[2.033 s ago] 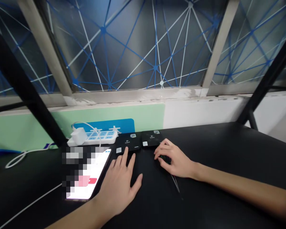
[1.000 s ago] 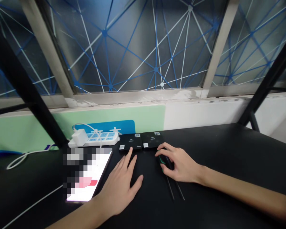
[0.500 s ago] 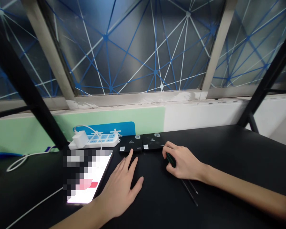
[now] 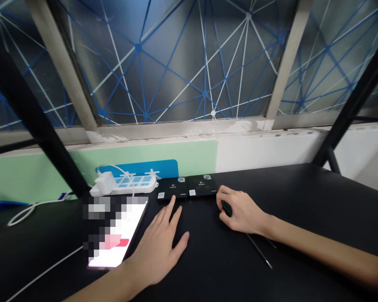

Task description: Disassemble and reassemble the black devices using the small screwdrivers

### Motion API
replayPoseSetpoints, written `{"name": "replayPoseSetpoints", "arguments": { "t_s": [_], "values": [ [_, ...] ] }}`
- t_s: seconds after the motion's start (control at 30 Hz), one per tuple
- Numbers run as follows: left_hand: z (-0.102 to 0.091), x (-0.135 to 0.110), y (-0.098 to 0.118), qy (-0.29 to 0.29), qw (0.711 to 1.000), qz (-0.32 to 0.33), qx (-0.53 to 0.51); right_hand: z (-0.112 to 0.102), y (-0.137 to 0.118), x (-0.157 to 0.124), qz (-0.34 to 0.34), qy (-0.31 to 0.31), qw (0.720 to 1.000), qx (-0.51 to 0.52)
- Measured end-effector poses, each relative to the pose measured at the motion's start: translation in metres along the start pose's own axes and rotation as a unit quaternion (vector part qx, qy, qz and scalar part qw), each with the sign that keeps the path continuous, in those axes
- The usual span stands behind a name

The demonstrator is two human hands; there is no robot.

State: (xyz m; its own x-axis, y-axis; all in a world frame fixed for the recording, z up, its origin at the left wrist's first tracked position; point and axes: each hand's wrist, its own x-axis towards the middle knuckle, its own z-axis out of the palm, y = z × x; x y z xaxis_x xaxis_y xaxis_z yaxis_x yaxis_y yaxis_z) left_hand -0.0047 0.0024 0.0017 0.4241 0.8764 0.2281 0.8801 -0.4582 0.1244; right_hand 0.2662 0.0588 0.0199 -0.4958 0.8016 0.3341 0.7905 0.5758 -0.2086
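My left hand (image 4: 160,248) rests on the black table (image 4: 214,260) with its fingers spread. Its index fingertip reaches the front edge of a flat black box (image 4: 173,189). A second, similar black box (image 4: 202,186) sits right beside the first. My right hand (image 4: 239,211) lies just right of this second box, curled around the dark green handle of what looks like a screwdriver (image 4: 227,208). A thin metal shaft comes out below the hand, slanting toward me and to the right. Another thin rod (image 4: 271,243) shows by the wrist; I cannot tell whether it is held too.
A tablet-like lit screen (image 4: 129,233), partly pixelated, lies left of my left hand. Behind it stands a white power strip (image 4: 145,183) with a white plug adapter (image 4: 105,183). A white cable (image 4: 47,270) crosses the left side. Black frame posts (image 4: 349,100) flank the table before the window.
The screwdriver's shaft has swung to the right under my right hand, and more of its handle shows. The second rod has also shifted right. My left hand has stayed in place.
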Motion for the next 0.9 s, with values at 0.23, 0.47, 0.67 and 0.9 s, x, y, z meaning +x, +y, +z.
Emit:
{"name": "replayPoseSetpoints", "arguments": {
  "t_s": [0.23,0.47,0.67,0.9],
  "values": [
    [0.001,0.0,-0.001,0.002,1.0,0.001,-0.003,-0.001,0.0,0.002,-0.024,0.057,0.998,0.006],
    [0.001,0.001,0.001,-0.009,1.0,-0.003,0.003,-0.005,-0.009,0.0,-0.13,0.008,0.992,0.0],
    [0.004,0.0,-0.001,0.024,1.0,0.002,-0.008,0.0,-0.011,-0.001,-0.155,-0.031,0.987,-0.012],
    [0.002,0.001,0.0,0.011,1.0,0.0,-0.004,0.0,-0.012,-0.001,-0.13,-0.013,0.991,-0.001]
  ]
}}
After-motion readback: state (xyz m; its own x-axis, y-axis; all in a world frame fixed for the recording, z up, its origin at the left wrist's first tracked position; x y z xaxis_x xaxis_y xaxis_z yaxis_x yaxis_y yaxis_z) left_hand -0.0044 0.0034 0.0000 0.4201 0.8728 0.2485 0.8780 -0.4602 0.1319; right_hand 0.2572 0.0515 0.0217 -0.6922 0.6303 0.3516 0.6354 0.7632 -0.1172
